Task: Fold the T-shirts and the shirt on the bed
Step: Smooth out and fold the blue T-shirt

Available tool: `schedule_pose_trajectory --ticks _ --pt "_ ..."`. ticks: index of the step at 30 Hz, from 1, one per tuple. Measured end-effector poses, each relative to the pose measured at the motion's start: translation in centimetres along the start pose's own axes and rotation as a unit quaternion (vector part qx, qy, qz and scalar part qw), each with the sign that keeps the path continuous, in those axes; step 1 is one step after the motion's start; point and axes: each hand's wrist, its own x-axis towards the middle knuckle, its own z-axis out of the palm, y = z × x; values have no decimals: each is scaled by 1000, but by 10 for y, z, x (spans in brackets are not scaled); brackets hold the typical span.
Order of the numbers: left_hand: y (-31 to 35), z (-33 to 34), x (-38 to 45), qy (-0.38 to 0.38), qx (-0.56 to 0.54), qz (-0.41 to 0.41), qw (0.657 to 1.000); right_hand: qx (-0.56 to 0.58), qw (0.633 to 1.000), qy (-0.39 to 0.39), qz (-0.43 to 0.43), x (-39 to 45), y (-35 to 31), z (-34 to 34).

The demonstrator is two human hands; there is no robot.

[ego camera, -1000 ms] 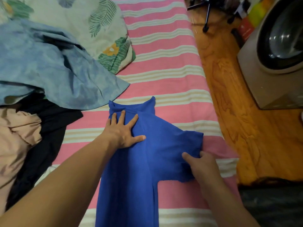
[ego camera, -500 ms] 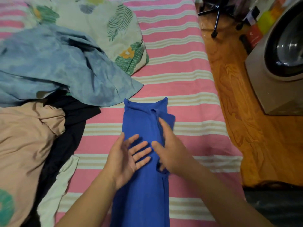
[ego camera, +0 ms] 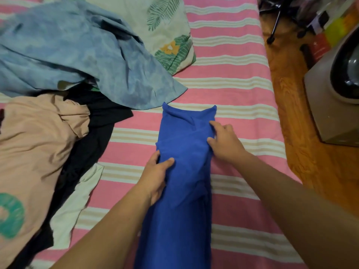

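Observation:
A royal-blue T-shirt lies on the pink striped bed as a long narrow strip, both sides folded in, collar pointing away from me. My left hand grips its left edge, thumb on top and fingers tucked under the cloth. My right hand holds the right edge near the shoulder, fingers curled into the fabric. To the left lies a heap of unfolded clothes: a light-blue mottled shirt, a peach T-shirt with a teal print, a black garment and a white one.
A leaf-print pillow lies at the head of the bed. The bed's right edge drops to a wooden floor. A front-loading washing machine stands at the right, and a tripod stand with boxes sits beyond it.
The right sleeve and side were folded in over the shirt's middle, making a narrow strip. Both hands then moved from the top of the cloth out to its left and right edges.

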Motion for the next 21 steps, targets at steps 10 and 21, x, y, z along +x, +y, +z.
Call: schedule_pose_trajectory --ticks 10,21 --pt "1 -4 5 201 395 256 859 134 986 42 94 39 7 9" --pt "-48 12 -30 -46 687 494 531 61 996 21 67 59 5 -2"
